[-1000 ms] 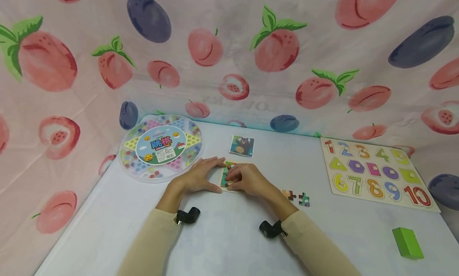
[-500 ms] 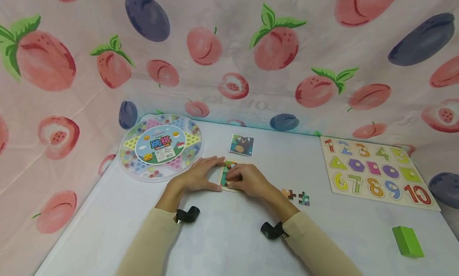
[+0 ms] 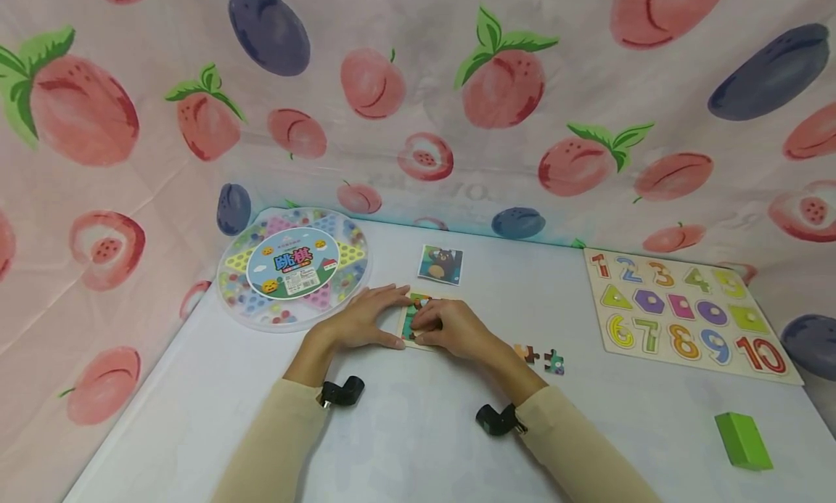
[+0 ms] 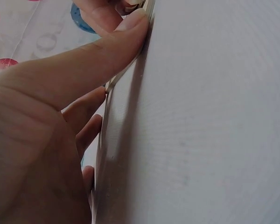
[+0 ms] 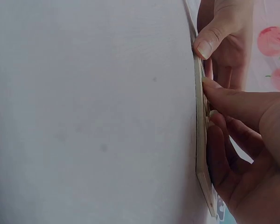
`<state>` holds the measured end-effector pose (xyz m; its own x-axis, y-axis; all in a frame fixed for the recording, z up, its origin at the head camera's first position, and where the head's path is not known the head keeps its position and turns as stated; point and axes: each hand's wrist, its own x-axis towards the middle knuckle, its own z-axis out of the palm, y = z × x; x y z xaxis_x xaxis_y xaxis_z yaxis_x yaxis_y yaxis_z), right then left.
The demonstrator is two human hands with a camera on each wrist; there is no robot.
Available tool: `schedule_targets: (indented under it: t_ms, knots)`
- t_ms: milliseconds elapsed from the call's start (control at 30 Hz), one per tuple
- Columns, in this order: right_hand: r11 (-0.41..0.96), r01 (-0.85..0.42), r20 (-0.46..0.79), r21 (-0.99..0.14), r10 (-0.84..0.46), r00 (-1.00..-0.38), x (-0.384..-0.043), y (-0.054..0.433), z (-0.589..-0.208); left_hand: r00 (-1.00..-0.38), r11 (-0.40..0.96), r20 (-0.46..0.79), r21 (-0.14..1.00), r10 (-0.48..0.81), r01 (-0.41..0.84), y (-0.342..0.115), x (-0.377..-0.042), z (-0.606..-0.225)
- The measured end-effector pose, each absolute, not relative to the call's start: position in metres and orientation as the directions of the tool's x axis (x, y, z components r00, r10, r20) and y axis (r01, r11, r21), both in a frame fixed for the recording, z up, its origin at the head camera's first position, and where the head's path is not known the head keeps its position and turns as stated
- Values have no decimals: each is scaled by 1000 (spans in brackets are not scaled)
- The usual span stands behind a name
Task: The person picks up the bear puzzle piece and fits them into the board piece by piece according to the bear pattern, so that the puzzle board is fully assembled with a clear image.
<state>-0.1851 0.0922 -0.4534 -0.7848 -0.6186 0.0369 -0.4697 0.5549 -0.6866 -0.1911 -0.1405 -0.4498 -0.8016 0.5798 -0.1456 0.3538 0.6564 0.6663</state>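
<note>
A small jigsaw puzzle board [image 3: 408, 321] with a colourful picture lies on the table, partly hidden by the hands. The left hand [image 3: 361, 319] steadies its left side, thumb at the near corner and extended fingers at the far one. Over the board's right part, the right hand [image 3: 455, 327] has its fingers curled, with thumb and fingertips at a jigsaw piece [image 5: 206, 119] that is mostly hidden. The right wrist view shows the board edge-on. Two loose jigsaw pieces, one brown and orange [image 3: 526, 354] and one green [image 3: 554, 362], lie beside the right forearm.
Behind the board lies a bear picture card [image 3: 440, 264]. A round Chinese checkers box [image 3: 294, 269] stands at the left, near the left hand. To the right are a wooden number board [image 3: 686, 314] and a green block [image 3: 743, 442]. A fruit-print cloth [image 3: 418, 96] hangs behind.
Both hands stay almost in place at the board. The right wrist has shifted very slightly. The loose pieces and the other things lie as before.
</note>
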Motion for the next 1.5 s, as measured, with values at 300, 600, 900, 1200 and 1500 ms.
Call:
schedule_targets:
  t_ms: [300, 600, 900, 1200, 1500]
  knots:
    - [485, -422, 16, -766, -642, -767, -181, 113, -445, -806, 663, -149, 662, 573, 350, -140, -190, -451]
    - [514, -365, 1, -776, -578, -816, -179, 142, -432, -810, 664, -146, 663, 568, 346, -141, -191, -451]
    - [596, -368, 10, -714, -517, -856, -170, 179, -425, -805, 658, -144, 666, 575, 350, -140, -191, -452]
    - [696, -288, -54, -658, -425, -904, -157, 226, -424, -808, 668, -151, 657, 570, 348, -138, -190, -450]
    - [733, -297, -52, -612, -412, -910, -146, 251, -444, -801, 670, -179, 666, 570, 328, -136, -188, -447]
